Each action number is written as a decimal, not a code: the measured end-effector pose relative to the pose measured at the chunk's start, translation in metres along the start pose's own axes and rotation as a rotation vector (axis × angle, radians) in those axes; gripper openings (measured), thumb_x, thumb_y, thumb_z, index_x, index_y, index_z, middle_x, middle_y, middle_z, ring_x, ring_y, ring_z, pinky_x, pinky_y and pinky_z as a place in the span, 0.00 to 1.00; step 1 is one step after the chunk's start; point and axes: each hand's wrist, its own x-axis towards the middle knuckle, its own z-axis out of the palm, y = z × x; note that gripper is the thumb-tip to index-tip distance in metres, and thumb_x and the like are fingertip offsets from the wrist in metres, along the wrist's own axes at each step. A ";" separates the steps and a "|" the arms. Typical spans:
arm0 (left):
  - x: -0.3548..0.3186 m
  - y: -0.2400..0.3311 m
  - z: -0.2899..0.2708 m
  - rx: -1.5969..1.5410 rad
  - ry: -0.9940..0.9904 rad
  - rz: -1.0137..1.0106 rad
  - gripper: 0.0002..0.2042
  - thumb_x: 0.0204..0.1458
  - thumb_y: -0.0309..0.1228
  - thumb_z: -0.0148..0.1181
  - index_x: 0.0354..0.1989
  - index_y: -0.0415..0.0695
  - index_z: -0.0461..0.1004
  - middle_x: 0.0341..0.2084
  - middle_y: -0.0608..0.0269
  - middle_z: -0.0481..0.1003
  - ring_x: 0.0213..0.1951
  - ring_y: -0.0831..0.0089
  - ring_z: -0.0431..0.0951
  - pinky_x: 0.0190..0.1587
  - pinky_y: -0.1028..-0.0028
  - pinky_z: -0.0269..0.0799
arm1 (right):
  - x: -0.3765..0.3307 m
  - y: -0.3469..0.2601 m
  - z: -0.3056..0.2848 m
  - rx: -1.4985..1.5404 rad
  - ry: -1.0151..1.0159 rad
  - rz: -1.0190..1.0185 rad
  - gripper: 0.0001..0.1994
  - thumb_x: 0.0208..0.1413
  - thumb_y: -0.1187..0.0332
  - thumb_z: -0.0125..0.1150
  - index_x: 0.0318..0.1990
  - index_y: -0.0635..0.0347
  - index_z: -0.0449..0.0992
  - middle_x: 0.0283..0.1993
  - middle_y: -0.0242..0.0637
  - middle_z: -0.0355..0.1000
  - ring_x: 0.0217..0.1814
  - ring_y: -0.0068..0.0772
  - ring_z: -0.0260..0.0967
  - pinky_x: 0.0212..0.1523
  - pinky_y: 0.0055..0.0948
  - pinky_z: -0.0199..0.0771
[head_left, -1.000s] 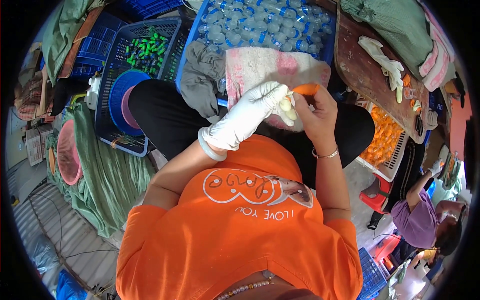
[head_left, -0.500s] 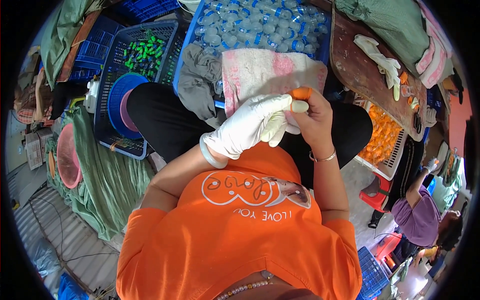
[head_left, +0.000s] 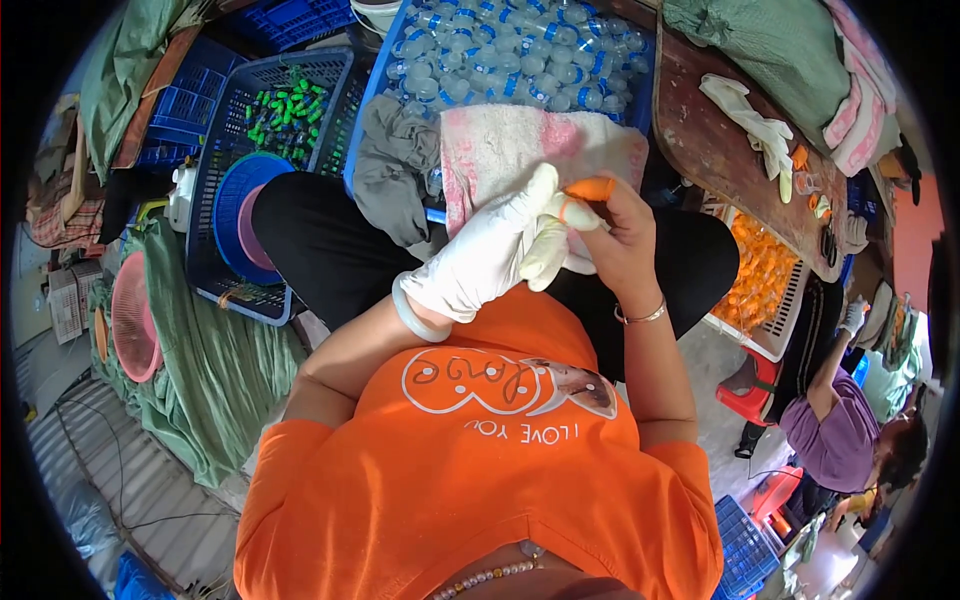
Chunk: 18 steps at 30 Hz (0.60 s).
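Note:
My left hand [head_left: 475, 255] wears a white glove, its thumb raised and its other fingers apart and partly bent. My bare right hand [head_left: 630, 245] meets it above my lap, with an orange finger cot [head_left: 590, 188] over the index finger. Between the right thumb and index finger a pale fingertip [head_left: 580, 214] shows, apparently of the left glove. A thin orange ring [head_left: 563, 211] circles it; what it belongs to is too small to tell. Just beyond the hands, a white and pink towel [head_left: 540, 140] hangs over the front of a blue crate [head_left: 352, 150].
Small clear bottles with blue bands [head_left: 520, 50] fill the crate. At left, a blue basket [head_left: 205, 215] holds green-capped pieces and a blue bowl [head_left: 225, 210]. A wooden table [head_left: 715, 150] with a loose glove [head_left: 755, 120] stands right, above orange pieces [head_left: 755, 265]. A co-worker [head_left: 835, 430] is at right.
My left thumb has risen away from the right fingers. The thin orange ring now shows by the pale fingertip, and my right hand has shifted slightly left.

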 end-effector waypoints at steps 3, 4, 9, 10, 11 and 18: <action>0.006 -0.002 -0.008 0.091 0.008 0.171 0.22 0.61 0.45 0.45 0.38 0.35 0.76 0.12 0.67 0.69 0.16 0.77 0.68 0.35 0.73 0.73 | -0.001 0.001 0.005 0.111 0.050 0.115 0.03 0.53 0.80 0.55 0.34 0.66 0.74 0.32 0.28 0.66 0.31 0.15 0.62 0.32 0.15 0.61; 0.007 -0.003 -0.008 0.094 0.008 0.173 0.22 0.61 0.45 0.45 0.38 0.35 0.76 0.12 0.67 0.69 0.16 0.77 0.68 0.35 0.73 0.73 | 0.000 0.005 0.005 0.041 0.086 0.070 0.04 0.52 0.80 0.56 0.35 0.65 0.74 0.30 0.30 0.66 0.29 0.17 0.62 0.30 0.16 0.62; 0.015 -0.003 -0.008 0.121 0.312 0.305 0.16 0.60 0.40 0.50 0.35 0.38 0.77 0.24 0.65 0.76 0.27 0.76 0.75 0.36 0.76 0.72 | 0.001 -0.006 0.005 0.004 0.267 0.052 0.06 0.51 0.78 0.59 0.38 0.64 0.74 0.28 0.31 0.66 0.26 0.18 0.62 0.27 0.18 0.62; 0.016 -0.002 -0.010 0.118 0.332 0.310 0.15 0.59 0.38 0.51 0.34 0.38 0.77 0.25 0.65 0.76 0.30 0.76 0.75 0.37 0.77 0.72 | 0.000 -0.010 0.006 0.055 0.320 0.089 0.06 0.52 0.78 0.59 0.38 0.64 0.74 0.27 0.31 0.66 0.26 0.18 0.62 0.27 0.18 0.62; 0.016 -0.002 -0.011 0.115 0.351 0.316 0.13 0.59 0.36 0.53 0.34 0.39 0.77 0.27 0.65 0.77 0.32 0.76 0.76 0.38 0.77 0.71 | 0.000 -0.011 0.010 0.055 0.321 0.086 0.06 0.52 0.78 0.59 0.38 0.64 0.74 0.27 0.31 0.66 0.26 0.18 0.62 0.27 0.18 0.62; 0.026 -0.003 -0.008 0.311 0.363 0.634 0.06 0.53 0.26 0.60 0.37 0.40 0.71 0.31 0.66 0.75 0.27 0.85 0.69 0.31 0.85 0.66 | -0.007 -0.021 0.026 0.119 0.182 0.062 0.04 0.56 0.77 0.56 0.38 0.64 0.70 0.33 0.26 0.66 0.31 0.13 0.62 0.33 0.13 0.61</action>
